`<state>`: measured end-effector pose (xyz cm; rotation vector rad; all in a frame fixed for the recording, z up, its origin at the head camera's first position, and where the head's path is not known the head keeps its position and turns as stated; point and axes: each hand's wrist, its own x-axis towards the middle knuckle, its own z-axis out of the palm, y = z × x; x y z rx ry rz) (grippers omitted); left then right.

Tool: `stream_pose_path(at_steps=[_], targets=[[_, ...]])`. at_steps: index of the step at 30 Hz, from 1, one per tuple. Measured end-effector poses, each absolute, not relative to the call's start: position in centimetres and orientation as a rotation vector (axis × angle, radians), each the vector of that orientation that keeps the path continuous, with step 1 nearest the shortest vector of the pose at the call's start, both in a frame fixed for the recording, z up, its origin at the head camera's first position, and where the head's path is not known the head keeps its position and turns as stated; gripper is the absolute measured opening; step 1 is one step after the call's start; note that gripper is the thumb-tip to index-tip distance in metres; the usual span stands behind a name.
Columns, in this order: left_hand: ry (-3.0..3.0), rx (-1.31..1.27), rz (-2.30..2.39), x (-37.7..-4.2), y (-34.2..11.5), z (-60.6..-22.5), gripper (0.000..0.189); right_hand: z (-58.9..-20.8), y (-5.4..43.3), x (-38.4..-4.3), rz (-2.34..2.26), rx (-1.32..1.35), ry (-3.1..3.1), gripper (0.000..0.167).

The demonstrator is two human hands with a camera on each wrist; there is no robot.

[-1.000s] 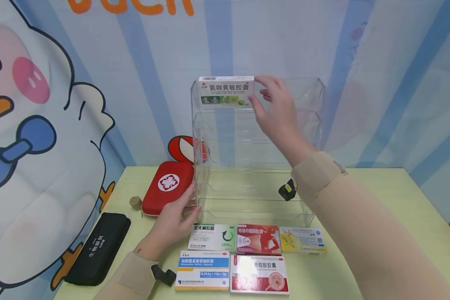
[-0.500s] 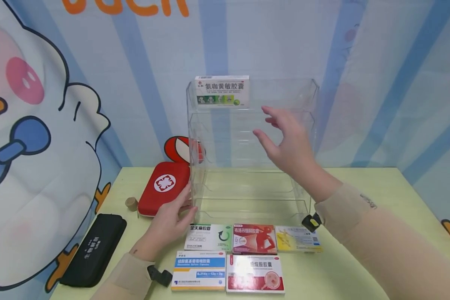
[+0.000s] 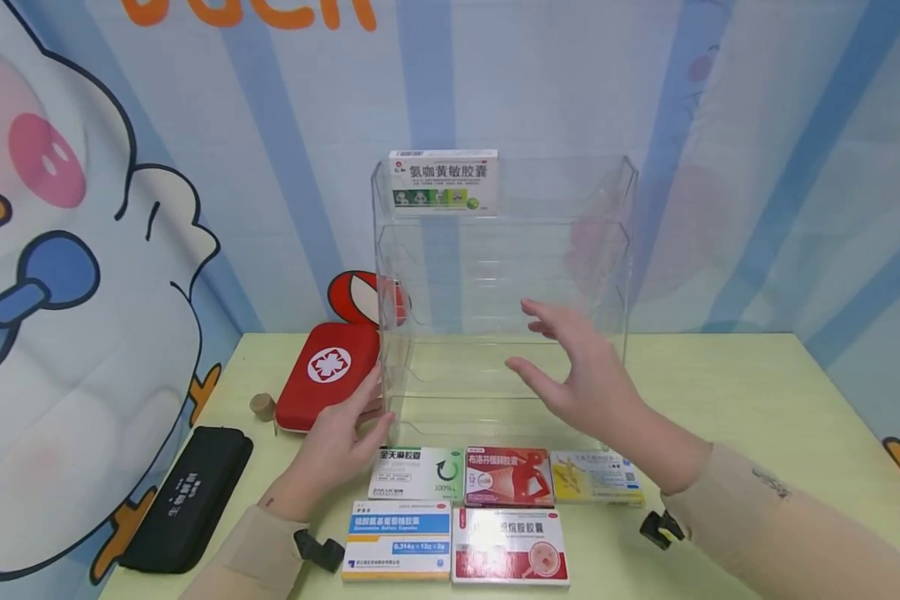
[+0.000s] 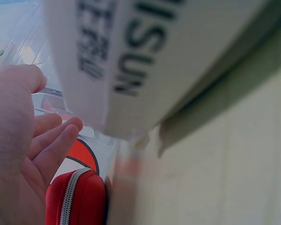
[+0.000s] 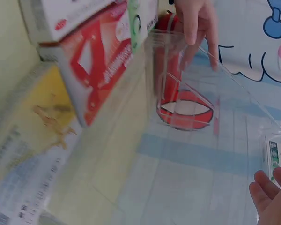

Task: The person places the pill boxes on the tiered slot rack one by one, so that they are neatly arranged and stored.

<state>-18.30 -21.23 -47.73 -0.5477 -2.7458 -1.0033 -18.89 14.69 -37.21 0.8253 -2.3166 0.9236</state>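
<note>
A clear acrylic tiered rack [image 3: 510,250] stands on the table. In its top tier, at the left end, sits a white and green medicine box [image 3: 443,183]. My left hand [image 3: 337,442] is at the rack's lower left side, fingers fairly straight along it and thumb toward its front corner. My right hand [image 3: 588,375] hovers before the lower tiers, thumb and fingers spread with nothing between them. Below it lie a green and white box [image 3: 417,475], a red box [image 3: 509,478], a yellow and white box [image 3: 597,478], a blue and white box [image 3: 397,540] and a red and white box [image 3: 510,547].
Left of the rack, a red first-aid case [image 3: 322,387] lies close to my left hand. Beside it are a small wooden piece [image 3: 262,407] and a black zip case [image 3: 187,500]. A printed cartoon backdrop [image 3: 307,167] rises behind the pale yellow table [image 3: 720,392].
My right hand has let go of the white and green box in the top tier and moved down to the lower tiers. The left hand has stayed at the rack's side.
</note>
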Motion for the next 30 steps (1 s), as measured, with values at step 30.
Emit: stream_pose_path(at_steps=[30], targets=[[-2.758, -0.54, -1.021, -18.4, -21.4, -47.9, 0.093, -47.3, 17.9, -6.8, 0.794, 0.758, -2.973, 0.066]])
